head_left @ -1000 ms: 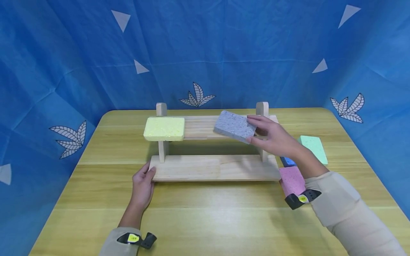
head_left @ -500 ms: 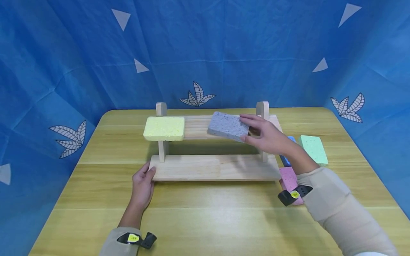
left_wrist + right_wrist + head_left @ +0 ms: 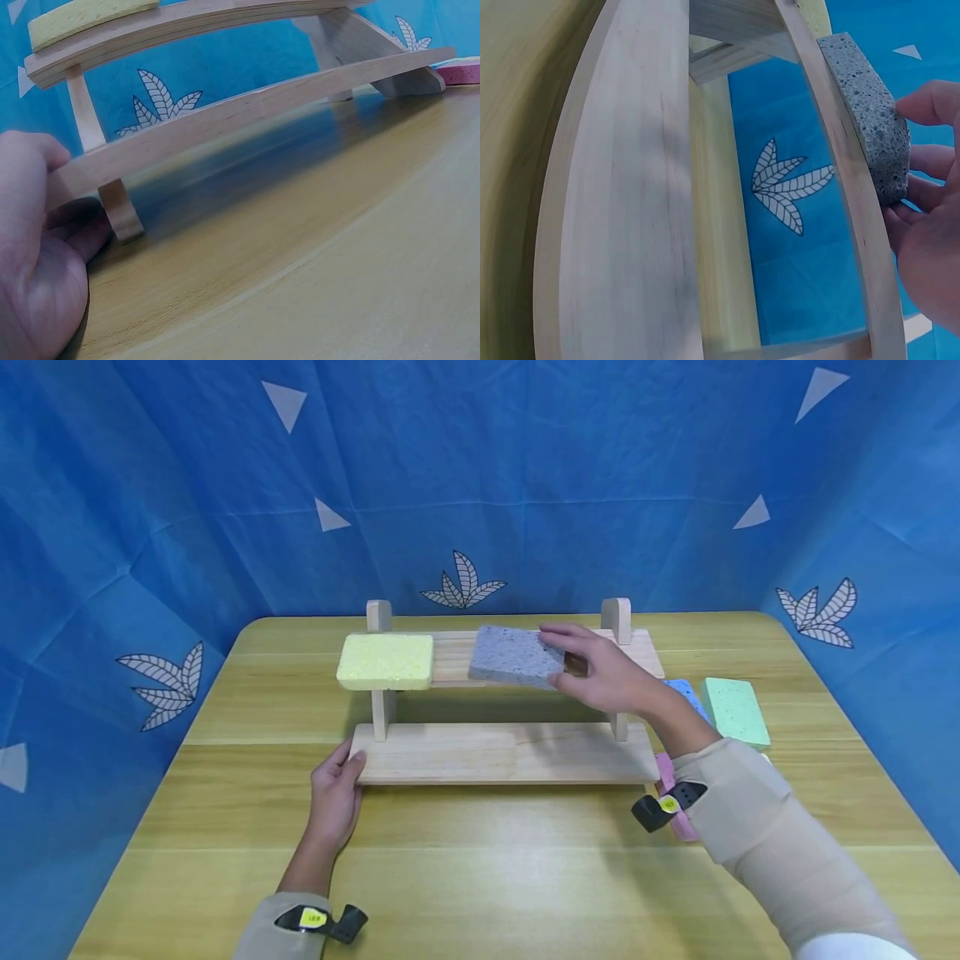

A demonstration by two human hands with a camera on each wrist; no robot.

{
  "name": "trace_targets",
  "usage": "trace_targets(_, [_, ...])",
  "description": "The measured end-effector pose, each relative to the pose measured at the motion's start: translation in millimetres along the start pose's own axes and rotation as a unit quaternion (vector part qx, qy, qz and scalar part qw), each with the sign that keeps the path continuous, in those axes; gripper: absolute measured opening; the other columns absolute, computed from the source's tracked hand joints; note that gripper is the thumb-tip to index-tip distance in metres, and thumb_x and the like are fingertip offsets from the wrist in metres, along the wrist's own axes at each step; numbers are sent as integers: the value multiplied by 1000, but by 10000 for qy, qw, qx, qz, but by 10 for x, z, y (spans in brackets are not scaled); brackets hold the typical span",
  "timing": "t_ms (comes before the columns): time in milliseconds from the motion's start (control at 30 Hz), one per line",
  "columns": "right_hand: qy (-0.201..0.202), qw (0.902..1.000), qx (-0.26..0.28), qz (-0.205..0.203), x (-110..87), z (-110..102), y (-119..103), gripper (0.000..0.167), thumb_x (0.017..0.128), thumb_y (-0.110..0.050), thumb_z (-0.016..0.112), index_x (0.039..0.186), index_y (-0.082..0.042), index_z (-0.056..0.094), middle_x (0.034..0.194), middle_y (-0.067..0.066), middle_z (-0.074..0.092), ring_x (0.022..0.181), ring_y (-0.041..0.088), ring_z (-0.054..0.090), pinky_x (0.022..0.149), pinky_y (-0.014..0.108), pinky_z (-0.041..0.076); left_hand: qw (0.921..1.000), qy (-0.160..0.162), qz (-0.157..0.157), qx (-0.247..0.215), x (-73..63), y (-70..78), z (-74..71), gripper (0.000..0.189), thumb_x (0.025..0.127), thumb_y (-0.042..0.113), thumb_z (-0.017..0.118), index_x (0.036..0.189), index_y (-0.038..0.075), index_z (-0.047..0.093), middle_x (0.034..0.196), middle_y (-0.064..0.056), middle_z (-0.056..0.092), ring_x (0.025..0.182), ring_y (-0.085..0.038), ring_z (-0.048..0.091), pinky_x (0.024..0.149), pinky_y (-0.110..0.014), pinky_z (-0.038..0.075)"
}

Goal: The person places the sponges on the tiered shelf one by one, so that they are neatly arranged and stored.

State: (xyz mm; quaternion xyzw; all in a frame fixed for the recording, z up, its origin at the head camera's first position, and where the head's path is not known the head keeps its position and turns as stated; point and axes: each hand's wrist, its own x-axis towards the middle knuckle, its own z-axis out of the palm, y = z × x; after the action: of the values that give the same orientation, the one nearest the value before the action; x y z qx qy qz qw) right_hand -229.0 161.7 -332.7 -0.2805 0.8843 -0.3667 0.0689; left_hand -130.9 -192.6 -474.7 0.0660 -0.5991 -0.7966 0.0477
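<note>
My right hand (image 3: 603, 672) pinches the right end of a grey-purple sponge (image 3: 513, 653) at the upper board of a two-tier wooden rack (image 3: 442, 756). In the right wrist view the grey sponge (image 3: 866, 112) lies against the upper board (image 3: 847, 172), thumb on one side and fingers on the other. A yellow sponge (image 3: 386, 662) sits at the left end of that upper board. My left hand (image 3: 333, 797) grips the lower board's left end, thumb on top; in the left wrist view the left hand's (image 3: 37, 255) fingers reach beneath the board.
Right of the rack lie a green sponge (image 3: 737, 712), a blue sponge (image 3: 686, 693) and a pink sponge (image 3: 684, 827), the last two partly hidden by my right arm. A blue patterned cloth (image 3: 525, 485) hangs behind the wooden table (image 3: 480, 893).
My right hand has moved left along the upper board with the grey sponge, which now lies straighter and closer to the yellow sponge. My left hand has stayed in place.
</note>
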Motion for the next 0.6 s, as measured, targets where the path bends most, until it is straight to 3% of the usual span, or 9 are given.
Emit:
trace_targets(300, [31, 9997, 168, -156, 85, 58, -34, 57, 87, -12, 56, 142, -4, 41, 151, 10, 32, 121, 23, 46, 96, 38, 47, 10000, 29, 25, 7, 0, -6, -17, 48, 98, -1, 39, 142, -13, 24, 152, -23, 22, 141, -26, 21, 114, -29, 27])
trace_targets(600, [-35, 9993, 38, -374, 151, 109, -62, 58, 88, -15, 56, 142, -3, 40, 150, 11, 34, 108, 21, 50, 84, 34, 46, 9999, 1, 71, -73, 7, -18, -13, 48, 97, -1, 40, 141, -14, 25, 151, -24, 23, 141, -27, 22, 114, -30, 27])
